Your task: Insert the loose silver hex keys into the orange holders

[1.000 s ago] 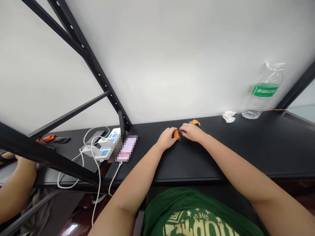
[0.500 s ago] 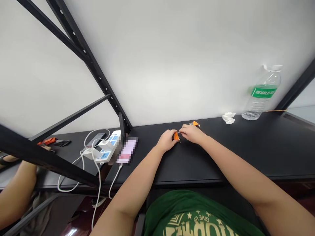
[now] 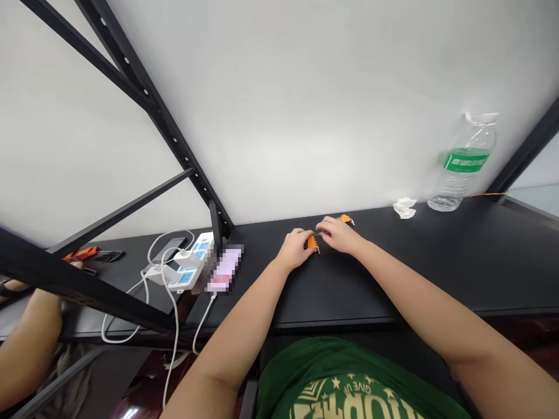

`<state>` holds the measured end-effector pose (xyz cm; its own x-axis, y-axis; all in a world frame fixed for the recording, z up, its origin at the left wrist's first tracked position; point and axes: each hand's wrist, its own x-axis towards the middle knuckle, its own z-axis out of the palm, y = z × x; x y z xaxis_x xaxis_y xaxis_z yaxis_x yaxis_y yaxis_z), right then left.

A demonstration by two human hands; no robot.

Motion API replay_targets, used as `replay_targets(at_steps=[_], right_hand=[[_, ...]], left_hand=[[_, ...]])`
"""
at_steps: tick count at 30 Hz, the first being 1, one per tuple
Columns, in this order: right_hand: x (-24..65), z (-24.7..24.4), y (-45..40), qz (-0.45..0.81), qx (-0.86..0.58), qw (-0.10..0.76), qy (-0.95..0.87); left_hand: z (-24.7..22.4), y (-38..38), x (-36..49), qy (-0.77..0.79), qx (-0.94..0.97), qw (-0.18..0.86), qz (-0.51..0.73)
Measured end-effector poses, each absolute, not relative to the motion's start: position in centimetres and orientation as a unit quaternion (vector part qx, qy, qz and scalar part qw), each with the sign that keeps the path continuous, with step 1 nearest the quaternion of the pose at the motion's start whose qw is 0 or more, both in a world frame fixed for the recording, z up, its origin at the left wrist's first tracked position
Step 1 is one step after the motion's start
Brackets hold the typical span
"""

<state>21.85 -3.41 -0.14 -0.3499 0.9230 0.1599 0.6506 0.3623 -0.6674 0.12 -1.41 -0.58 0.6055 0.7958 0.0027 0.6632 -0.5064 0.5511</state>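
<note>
The left hand point(image 3: 297, 247) closes its grip around an orange-handled hex key set point(image 3: 311, 242), held over the black bench point(image 3: 441, 262) near its far edge. The fingertips point(image 3: 325, 228) of the right hand point(image 3: 340, 237) meet the set's metal keys; whether that grip is closed on a key cannot be determined from this view. A second orange-handled hex key set point(image 3: 345, 219) lies just beyond the right hand.

Handling note: steady the handle in one grip and work the keys with the fingertips alone, keeping the metal ends clear of the palm.

Farther right stand a crumpled white tissue point(image 3: 404, 208) and a plastic water bottle point(image 3: 460, 169). The bottle's green label point(image 3: 466, 159) carries white lettering too small to read. To the left lie a white power strip point(image 3: 190, 266) with blue sockets, and a blurred phone point(image 3: 225, 269). The green T-shirt point(image 3: 336, 372) reads "GIVE UP", inverted.
</note>
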Motion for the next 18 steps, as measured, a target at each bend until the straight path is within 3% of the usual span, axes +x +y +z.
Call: replay_targets(at_steps=[10, 16, 18], right_hand=[[20.2, -1.0, -3.4, 0.402, -0.535, 0.293, -0.683], [27.2, -2.4, -1.3, 0.252, -0.740, 0.237, -0.577], [29.4, -3.2, -1.1, 0.230, -0.786, 0.164, -0.550]], left_hand=[[0.2, -1.9, 0.6, 0.392, 0.871, 0.277, 0.106], [-1.1, -1.4, 0.0, 0.424, 0.858, 0.269, 0.107], [-1.7, -1.1, -0.4, 0.452, 0.841, 0.274, 0.116]])
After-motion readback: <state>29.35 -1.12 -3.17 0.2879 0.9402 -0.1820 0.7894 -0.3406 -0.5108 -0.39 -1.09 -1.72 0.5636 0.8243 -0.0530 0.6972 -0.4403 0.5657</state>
